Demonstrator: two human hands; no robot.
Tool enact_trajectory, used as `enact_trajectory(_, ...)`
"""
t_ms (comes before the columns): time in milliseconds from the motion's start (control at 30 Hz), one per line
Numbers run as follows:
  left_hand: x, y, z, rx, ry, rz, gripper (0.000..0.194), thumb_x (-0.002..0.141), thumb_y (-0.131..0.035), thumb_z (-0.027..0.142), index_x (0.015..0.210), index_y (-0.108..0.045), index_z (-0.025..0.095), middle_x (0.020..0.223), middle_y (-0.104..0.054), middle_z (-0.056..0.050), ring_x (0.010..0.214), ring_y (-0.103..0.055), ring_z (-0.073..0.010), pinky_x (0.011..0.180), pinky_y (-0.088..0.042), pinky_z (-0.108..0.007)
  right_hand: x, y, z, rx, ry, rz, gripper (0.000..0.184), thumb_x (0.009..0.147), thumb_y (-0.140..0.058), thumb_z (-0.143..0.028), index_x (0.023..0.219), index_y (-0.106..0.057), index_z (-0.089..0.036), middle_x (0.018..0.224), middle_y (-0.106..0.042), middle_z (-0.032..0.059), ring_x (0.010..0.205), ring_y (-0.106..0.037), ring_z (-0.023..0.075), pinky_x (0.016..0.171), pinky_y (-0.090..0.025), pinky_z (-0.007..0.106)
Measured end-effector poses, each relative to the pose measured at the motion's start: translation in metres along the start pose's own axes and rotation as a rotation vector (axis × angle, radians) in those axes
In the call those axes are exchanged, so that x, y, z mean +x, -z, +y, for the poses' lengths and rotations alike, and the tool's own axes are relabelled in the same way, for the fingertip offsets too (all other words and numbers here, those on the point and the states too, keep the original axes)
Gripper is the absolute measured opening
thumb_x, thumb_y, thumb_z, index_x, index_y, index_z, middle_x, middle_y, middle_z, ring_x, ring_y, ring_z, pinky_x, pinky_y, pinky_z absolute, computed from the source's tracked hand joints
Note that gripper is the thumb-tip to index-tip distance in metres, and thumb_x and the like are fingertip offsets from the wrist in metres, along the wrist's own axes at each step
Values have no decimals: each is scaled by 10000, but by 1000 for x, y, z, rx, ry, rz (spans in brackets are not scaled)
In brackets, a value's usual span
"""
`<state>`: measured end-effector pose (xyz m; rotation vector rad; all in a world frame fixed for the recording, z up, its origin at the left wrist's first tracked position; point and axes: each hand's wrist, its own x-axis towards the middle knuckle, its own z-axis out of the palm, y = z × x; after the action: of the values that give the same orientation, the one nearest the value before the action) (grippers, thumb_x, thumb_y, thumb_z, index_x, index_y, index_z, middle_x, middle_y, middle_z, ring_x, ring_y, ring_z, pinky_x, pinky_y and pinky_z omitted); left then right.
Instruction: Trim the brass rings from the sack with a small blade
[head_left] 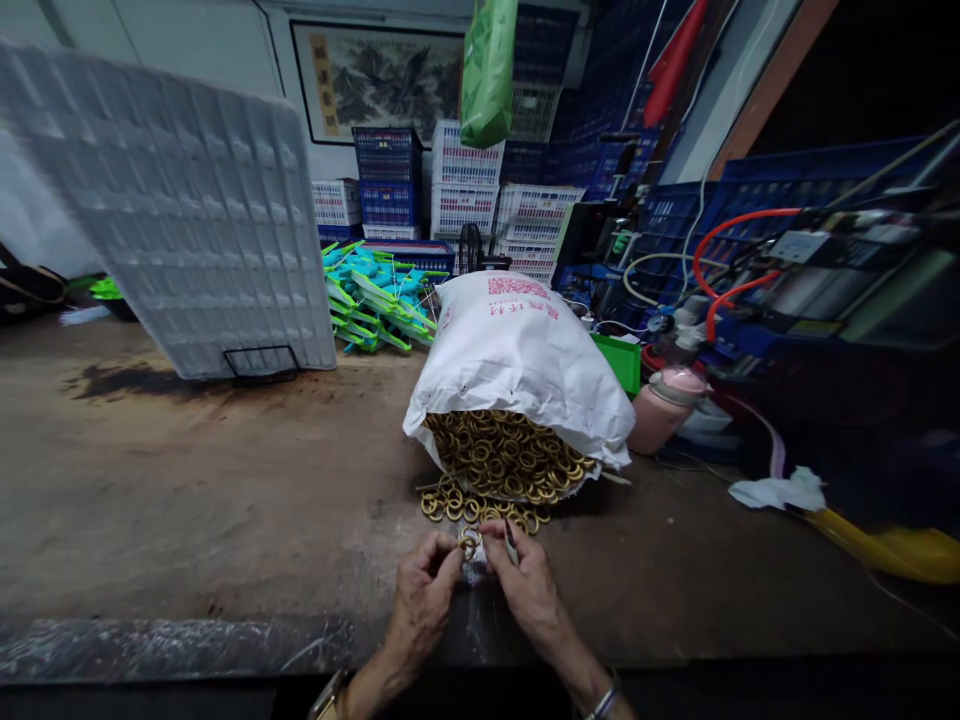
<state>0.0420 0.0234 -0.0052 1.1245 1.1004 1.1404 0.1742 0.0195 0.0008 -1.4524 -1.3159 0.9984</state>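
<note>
My left hand (426,592) pinches a brass-coloured ring (469,546) between thumb and forefinger at the middle of the table front. Close on its right, my right hand (529,585) is closed, its thumb and forefinger near the same ring. A slim pointed tool (511,543) with a dark tip sticks up between the right hand's fingers; its exact kind is unclear. Just beyond both hands lie several loose rings (450,498), spilling from the mouth of a white woven sack (517,350). Inside the sack is a dense heap of similar rings (510,455).
Left stands a tall ribbed translucent panel (195,220) in a black wire stand (261,362). Behind lie green and blue plastic pieces (379,300). Right are a pink bottle (666,408), an orange-hosed machine (817,260) and a yellow item (892,548). A green bag (487,75) hangs above.
</note>
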Motion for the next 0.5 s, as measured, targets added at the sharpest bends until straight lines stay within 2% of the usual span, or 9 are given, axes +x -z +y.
enact_trajectory(100, -2, -1, 5, 86, -34, -45, 207, 714, -579, 333, 597, -549, 165, 553, -497, 28, 561, -426, -114, 555, -344, -218, 0, 1, -2, -18, 74, -50, 276, 790, -483, -408, 873, -612, -178, 769, -618, 22, 692, -549, 141, 640, -425, 225)
enact_trajectory(167, -3, -1, 9, 111, -48, -48, 217, 710, -585, 343, 594, -550, 163, 554, -503, 23, 564, -427, -116, 565, -350, -224, 0, -1, -3, -27, 96, -76, 266, 789, -488, -413, 796, -613, -178, 728, -599, 8, 687, -533, 133, 647, -414, 219)
enact_trajectory(300, -3, 0, 15, 18, 43, -66, 282, 697, -605, 408, 584, -524, 163, 538, -494, 32, 522, -413, -94, 524, -342, -209, -1, -9, -2, 131, -36, -94, 318, 771, -498, -472, 672, -548, -174, 513, -444, -54, 492, -409, 88, 502, -352, 198)
enact_trajectory(433, -7, 4, 12, -159, 207, -159, 322, 728, -573, 471, 649, -506, 166, 488, -420, 70, 401, -311, -46, 416, -273, -180, -6, -16, -4, 454, -207, -153, 336, 739, -522, -512, 662, -459, -192, 492, -371, -90, 378, -255, 44, 369, -217, 174)
enact_trajectory(500, -9, 5, 9, -233, 259, -197, 322, 752, -545, 481, 696, -499, 168, 492, -414, 77, 374, -291, -34, 388, -255, -170, -7, -16, -6, 519, -262, -185, 337, 735, -526, -519, 680, -449, -195, 499, -367, -97, 357, -208, 34, 345, -175, 170)
